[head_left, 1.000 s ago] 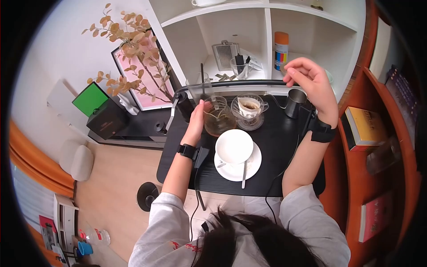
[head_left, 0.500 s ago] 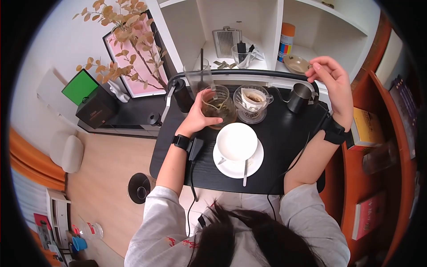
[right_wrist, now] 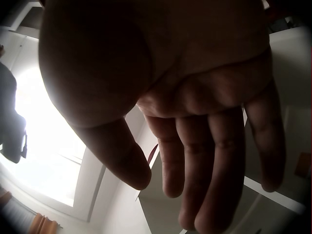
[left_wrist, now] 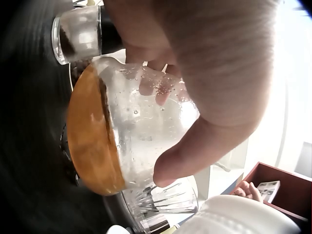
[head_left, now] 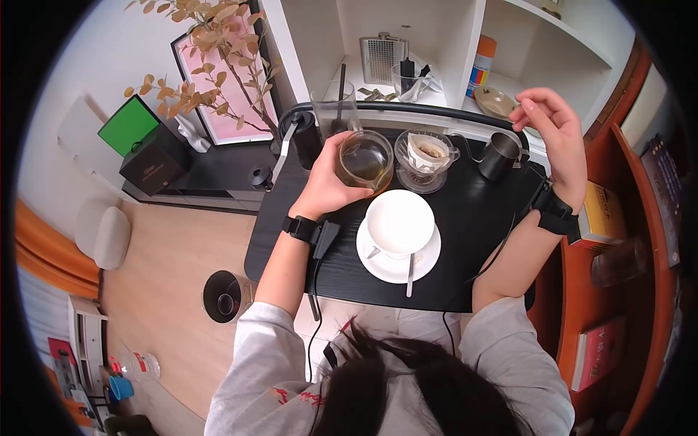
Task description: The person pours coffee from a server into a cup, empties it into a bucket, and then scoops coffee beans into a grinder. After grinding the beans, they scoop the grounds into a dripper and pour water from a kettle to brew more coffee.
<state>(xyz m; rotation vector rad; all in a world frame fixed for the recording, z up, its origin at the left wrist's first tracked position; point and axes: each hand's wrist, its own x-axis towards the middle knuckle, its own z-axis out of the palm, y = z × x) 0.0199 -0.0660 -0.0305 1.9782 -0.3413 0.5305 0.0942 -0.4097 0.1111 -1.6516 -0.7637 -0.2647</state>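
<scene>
My left hand (head_left: 324, 182) grips a round glass carafe (head_left: 366, 166), thumb on the near side and fingers around the far side. Amber liquid fills the carafe's lower part, and droplets cling to the clear glass (left_wrist: 141, 126) above it in the left wrist view. Just right of it stands a ribbed glass dripper (head_left: 423, 161) with a paper filter and dark grounds. A white cup (head_left: 399, 221) sits on a saucer (head_left: 392, 272) with a spoon, nearer my body. My right hand (head_left: 556, 131) hangs in the air with loosely bent fingers, holding nothing, near a metal gooseneck kettle (head_left: 500, 157).
A black hand grinder (head_left: 309, 142) and a tall glass (head_left: 336, 109) with a dark stick stand behind the carafe. A black rail (head_left: 407, 106) edges the table's far side, before white shelves. A wooden bookcase (head_left: 574, 320) stands at the right.
My left hand has closed around the carafe, which now shows its mouth turned more toward the head camera. The right hand remains raised, fingers loosely bent.
</scene>
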